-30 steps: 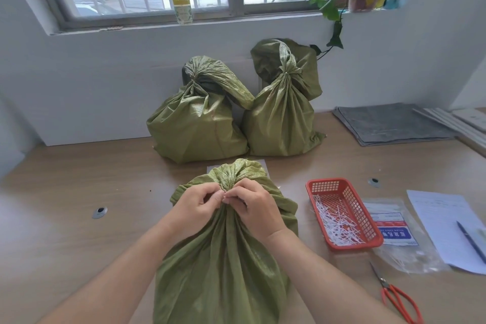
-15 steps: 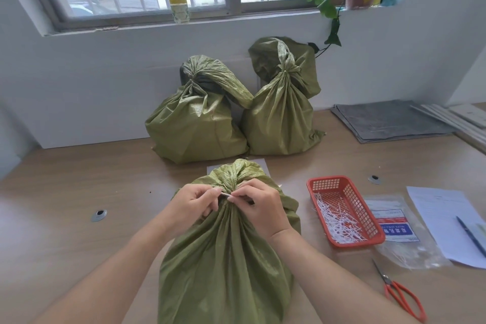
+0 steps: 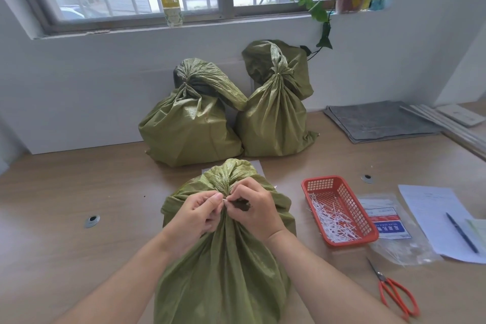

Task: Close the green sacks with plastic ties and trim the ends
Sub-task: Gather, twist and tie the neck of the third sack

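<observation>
Green sack (image 3: 223, 271) at 6 o'clock on bench (image 3: 79, 258). Left hand (image 3: 196, 214), right hand (image 3: 253, 208) both pinch the white tie (image 3: 224, 200) at its gathered neck. Risk: pinch slips, gathers spread, tie cinches loose.

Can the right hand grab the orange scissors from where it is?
Probably yes. The scissors lie on the table just right of the sack, with nothing on them. But the right hand is pinching the sack's gathered neck, so it would have to let go first.
</observation>
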{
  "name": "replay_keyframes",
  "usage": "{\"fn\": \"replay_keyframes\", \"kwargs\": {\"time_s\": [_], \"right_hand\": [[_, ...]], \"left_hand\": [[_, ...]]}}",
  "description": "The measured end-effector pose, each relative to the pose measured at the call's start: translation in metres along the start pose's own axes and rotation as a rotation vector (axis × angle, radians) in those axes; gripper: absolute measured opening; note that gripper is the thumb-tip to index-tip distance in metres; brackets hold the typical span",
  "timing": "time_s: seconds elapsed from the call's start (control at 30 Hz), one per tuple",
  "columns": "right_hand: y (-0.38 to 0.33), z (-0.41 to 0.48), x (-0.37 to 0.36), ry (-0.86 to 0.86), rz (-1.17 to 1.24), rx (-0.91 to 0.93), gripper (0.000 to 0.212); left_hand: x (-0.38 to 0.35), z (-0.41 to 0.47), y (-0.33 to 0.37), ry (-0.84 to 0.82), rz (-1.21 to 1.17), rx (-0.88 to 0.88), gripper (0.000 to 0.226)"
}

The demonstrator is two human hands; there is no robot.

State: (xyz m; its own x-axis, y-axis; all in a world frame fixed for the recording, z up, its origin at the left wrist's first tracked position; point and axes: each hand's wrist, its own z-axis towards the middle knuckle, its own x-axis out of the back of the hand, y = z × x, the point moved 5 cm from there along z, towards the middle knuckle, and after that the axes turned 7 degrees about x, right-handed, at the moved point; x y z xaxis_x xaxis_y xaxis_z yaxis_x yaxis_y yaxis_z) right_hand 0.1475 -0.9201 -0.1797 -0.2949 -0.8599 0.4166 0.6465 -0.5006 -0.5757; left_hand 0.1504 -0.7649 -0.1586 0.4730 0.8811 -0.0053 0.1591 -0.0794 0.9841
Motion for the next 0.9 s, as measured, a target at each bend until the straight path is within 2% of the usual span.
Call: {"fn": "replay_keyframes", "kwargs": {"time_s": [0.33, 0.5, 0.67, 0.77, 0.9], "right_hand": [[0.005, -0.005, -0.008, 0.022, 0.016, -0.032, 0.018], [0.012, -0.011, -0.015, -0.053, 0.11, -0.223, 0.01], [0.015, -0.014, -0.017, -0.027, 0.177, -0.526, 0.022], [0.008, -0.014, -0.016, -0.003, 0.187, -0.591, 0.022], [0.003, -0.015, -0.009, 0.111, 0.223, -0.633, 0.024]], "left_hand": [[0.006, -0.006, -0.006, 0.008, 0.037, 0.01, 0.036], [0.018, -0.004, -0.017, 0.126, 0.135, 0.063, 0.037], [0.034, 0.003, -0.028, 0.293, 0.273, 0.163, 0.039], [0.036, 0.002, -0.031, 0.369, 0.271, 0.203, 0.033], [0.035, -0.005, -0.023, 0.481, 0.175, 0.202, 0.037]]}}
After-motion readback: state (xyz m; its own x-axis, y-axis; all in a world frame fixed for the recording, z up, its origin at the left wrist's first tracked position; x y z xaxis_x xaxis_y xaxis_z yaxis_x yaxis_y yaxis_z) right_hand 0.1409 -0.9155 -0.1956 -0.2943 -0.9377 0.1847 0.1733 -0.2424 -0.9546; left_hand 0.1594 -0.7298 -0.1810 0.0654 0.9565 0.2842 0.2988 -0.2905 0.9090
